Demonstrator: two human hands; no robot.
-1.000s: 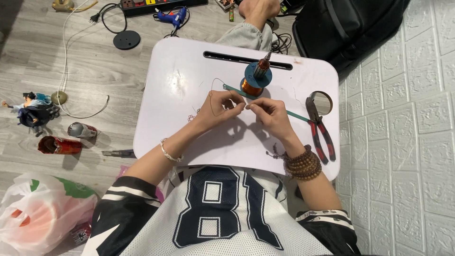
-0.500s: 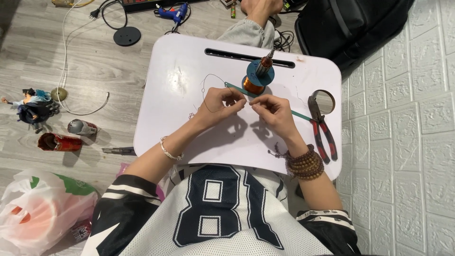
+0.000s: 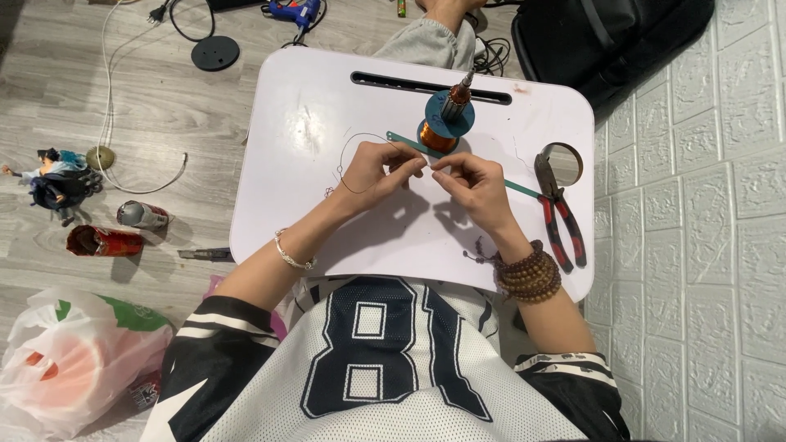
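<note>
Left hand (image 3: 378,170) and right hand (image 3: 473,182) pinching thin wire (image 3: 354,146), fingertips hiding its end; pliers (image 3: 560,214) lying near lap desk (image 3: 327,106) edge; bare surface opening leftward

Rotor (image 3: 446,123) ahead, pliers (image 3: 561,213) rightward.

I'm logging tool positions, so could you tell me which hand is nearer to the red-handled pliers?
Right. The right hand sits just left of the red-handled pliers, which lie at the tray's right edge; the left hand is farther left, beyond the right one.
</note>
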